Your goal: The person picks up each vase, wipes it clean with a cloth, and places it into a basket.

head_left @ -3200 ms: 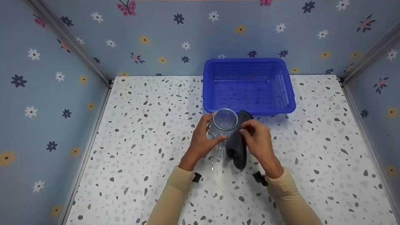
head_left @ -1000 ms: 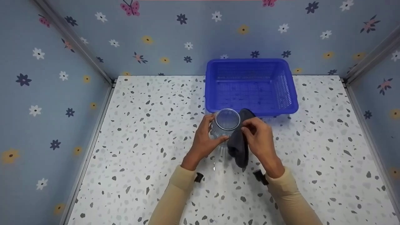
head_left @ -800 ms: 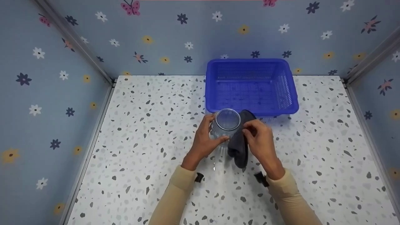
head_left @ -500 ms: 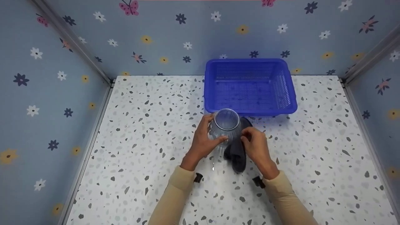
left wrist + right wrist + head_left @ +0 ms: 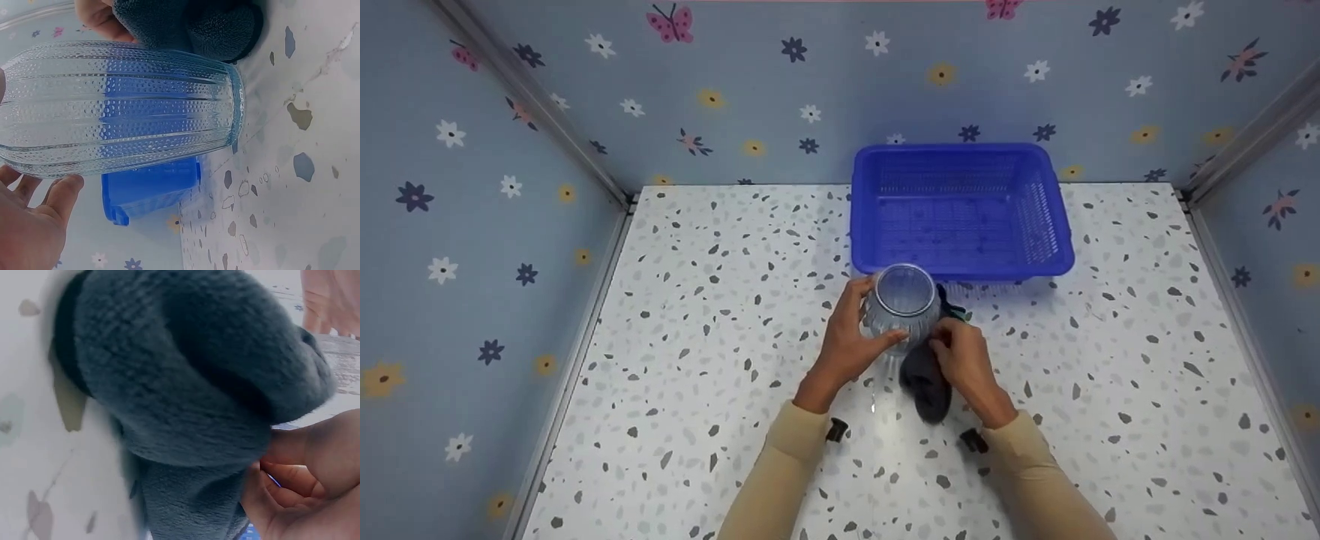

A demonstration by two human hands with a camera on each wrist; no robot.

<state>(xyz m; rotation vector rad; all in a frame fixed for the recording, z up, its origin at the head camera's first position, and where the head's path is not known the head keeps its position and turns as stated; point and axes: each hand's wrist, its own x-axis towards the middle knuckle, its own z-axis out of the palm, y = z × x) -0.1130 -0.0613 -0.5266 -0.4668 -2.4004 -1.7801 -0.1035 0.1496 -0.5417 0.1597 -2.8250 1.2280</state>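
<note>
A clear glass vase [image 5: 906, 292] with ribbed, dimpled sides stands upright on the speckled table. My left hand [image 5: 851, 334] grips it from the left, thumb in front and fingers round the far side. In the left wrist view the vase [image 5: 124, 109] lies sideways across the picture, its base on the tabletop. My right hand [image 5: 964, 360] pinches a dark grey fluffy cloth [image 5: 926, 382] against the vase's right side. The cloth [image 5: 185, 377] hangs in thick folds and fills much of the right wrist view, with thumb and fingers [image 5: 287, 447] pinching its edge.
A blue plastic basket [image 5: 960, 275] with slotted sides stands right behind the vase, near the back wall. Flower-patterned walls [image 5: 735, 82] close in the table at the back and both sides. A small black device [image 5: 837, 430] is at the left cuff.
My right hand has moved toward me and slightly left, drawing the cloth down along the vase's right side. The cloth is bunched lower now. My left hand keeps its hold on the vase.
</note>
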